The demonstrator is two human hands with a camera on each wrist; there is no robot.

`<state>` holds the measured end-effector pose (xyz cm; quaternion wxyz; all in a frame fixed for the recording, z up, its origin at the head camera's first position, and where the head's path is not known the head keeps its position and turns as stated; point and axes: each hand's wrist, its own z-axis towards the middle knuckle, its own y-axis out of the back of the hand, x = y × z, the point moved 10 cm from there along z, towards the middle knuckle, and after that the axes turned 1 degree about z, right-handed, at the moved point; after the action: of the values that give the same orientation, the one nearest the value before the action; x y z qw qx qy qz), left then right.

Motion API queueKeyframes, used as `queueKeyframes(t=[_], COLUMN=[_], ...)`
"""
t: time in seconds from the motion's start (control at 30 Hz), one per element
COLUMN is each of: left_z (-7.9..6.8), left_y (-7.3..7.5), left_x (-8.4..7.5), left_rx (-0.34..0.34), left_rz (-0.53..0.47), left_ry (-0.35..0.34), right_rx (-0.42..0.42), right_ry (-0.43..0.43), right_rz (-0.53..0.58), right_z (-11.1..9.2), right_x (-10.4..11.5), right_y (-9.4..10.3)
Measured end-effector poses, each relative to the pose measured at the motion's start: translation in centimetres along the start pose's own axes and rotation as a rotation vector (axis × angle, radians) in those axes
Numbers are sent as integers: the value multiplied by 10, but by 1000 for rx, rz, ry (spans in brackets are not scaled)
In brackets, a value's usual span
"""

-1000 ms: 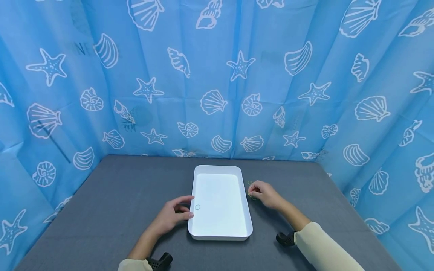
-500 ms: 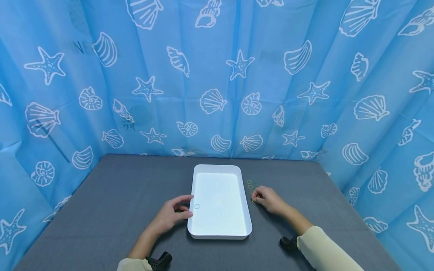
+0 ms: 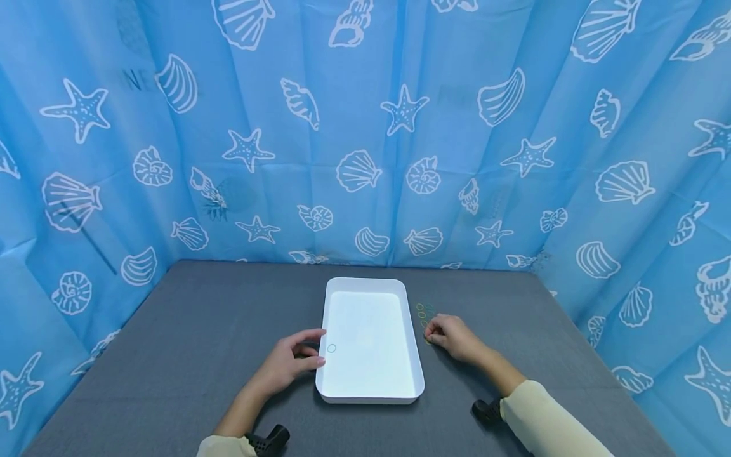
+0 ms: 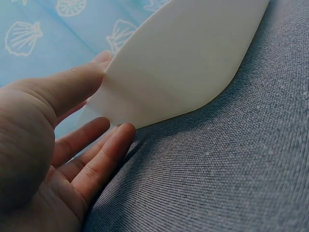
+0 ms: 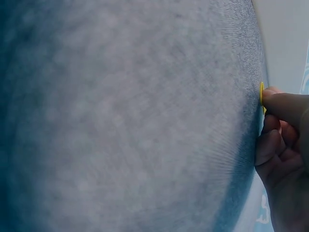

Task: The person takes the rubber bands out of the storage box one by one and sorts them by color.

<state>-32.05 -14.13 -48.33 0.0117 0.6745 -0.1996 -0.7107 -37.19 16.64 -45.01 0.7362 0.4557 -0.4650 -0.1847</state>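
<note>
A shallow white tray [image 3: 371,343] lies on the dark grey cloth. My left hand [image 3: 288,362] touches its left side, thumb at the rim; in the left wrist view the other fingertips meet the outer wall [image 4: 159,72] low down. Inside the tray, near its left wall, is a thin green ring [image 3: 335,348]. To the right of the tray, my right hand [image 3: 454,336] pinches a thin yellow ring [image 5: 261,94] between thumb and forefinger, close over the cloth. Part of that ring is hidden by the fingertips.
Several small yellow rings [image 3: 420,315] and green rings [image 3: 430,307] lie between the tray and my right hand. Grey cloth [image 3: 228,304] covers the table. A blue shell-print curtain [image 3: 365,203] stands behind and at both sides.
My right hand has shifted a little toward me and right, uncovering the rings beyond it, then stayed nearly still. The left hand and tray keep their places.
</note>
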Motion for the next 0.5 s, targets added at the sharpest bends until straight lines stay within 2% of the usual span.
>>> queueKeyframes(t=[0.17,0.5], left_z=[0,-1], left_y=[0,0], left_x=[1,-1], left_rx=[1,6], left_rz=[-6,-3], left_ry=[-3,-14], right_rx=[-21,-144], right_ry=[-78,-233], right_rz=[105,265], right_z=[-2,-4], right_x=[-9,-19], right_y=[2,9])
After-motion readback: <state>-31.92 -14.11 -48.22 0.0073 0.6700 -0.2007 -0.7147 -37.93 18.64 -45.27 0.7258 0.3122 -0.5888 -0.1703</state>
